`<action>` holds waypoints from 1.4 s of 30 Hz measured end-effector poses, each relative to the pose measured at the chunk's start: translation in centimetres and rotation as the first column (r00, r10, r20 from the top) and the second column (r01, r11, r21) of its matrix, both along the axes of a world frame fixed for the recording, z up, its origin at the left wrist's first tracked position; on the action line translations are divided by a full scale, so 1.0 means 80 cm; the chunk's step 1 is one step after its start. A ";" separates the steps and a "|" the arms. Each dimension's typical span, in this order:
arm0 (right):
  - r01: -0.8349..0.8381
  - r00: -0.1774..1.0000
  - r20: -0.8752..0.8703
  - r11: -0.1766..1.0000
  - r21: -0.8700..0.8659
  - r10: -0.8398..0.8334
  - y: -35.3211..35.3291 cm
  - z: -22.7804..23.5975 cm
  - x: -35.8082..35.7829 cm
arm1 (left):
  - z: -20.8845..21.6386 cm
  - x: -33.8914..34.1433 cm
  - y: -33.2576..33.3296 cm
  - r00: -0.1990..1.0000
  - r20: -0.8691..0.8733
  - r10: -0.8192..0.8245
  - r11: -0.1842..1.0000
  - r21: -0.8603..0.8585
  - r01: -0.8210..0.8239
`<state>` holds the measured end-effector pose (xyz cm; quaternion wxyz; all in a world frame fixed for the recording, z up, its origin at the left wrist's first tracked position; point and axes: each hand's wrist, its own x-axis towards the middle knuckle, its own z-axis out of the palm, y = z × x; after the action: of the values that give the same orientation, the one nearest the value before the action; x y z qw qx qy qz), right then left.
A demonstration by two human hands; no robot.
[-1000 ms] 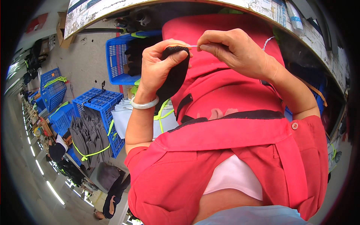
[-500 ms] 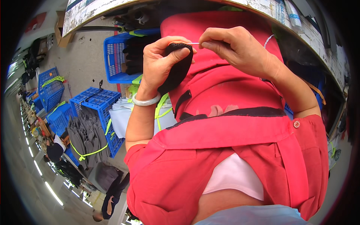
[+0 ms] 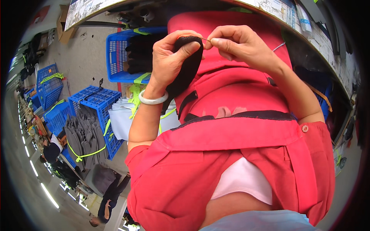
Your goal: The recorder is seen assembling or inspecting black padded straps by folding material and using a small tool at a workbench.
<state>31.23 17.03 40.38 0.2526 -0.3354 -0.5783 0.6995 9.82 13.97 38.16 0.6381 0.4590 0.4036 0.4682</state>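
My left hand (image 3: 169,59), with a pale bangle on its wrist, pinches a black piece of material (image 3: 189,67) between thumb and fingers. A row of small holes runs along the piece's curved upper edge, and the rest hangs down beside my wrist. My right hand (image 3: 244,46) is closed at the fingertips on a thin needle (image 3: 206,39). The needle's far end meets the edge of the black piece. Both hands are raised above my red apron (image 3: 231,92). A thin white thread (image 3: 279,46) lies on the apron to the right of my right hand.
A worktable edge (image 3: 92,17) curves across the top. Left of my arm stand a blue crate (image 3: 111,57) with black pieces inside, a blue crate (image 3: 94,96) and a tied bundle of grey pieces (image 3: 83,138). White sheets (image 3: 120,119) sit beside my forearm. Another person (image 3: 104,210) is at lower left.
My right hand has shifted slightly right and turned, its fingers more upright around the needle. My left hand has risen a little to the right with the black piece.
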 end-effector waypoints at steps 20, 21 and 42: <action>-0.261 0.895 0.443 0.855 0.448 0.042 -0.001 0.014 0.009 | -0.011 0.011 -0.011 0.971 -0.213 -0.112 0.993 0.020 0.119; -0.106 0.972 0.234 0.932 0.347 0.024 0.000 0.007 0.005 | -0.013 0.011 -0.011 0.972 -0.211 -0.106 0.993 0.022 0.114; -0.232 0.919 0.391 0.861 0.453 0.043 0.008 0.011 0.012 | -0.018 0.001 -0.010 0.980 -0.145 -0.137 0.990 -0.053 0.131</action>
<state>32.19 17.71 41.24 0.1651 -0.3421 -0.7963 0.4708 9.92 13.15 36.70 0.6461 0.5048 0.4283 0.3798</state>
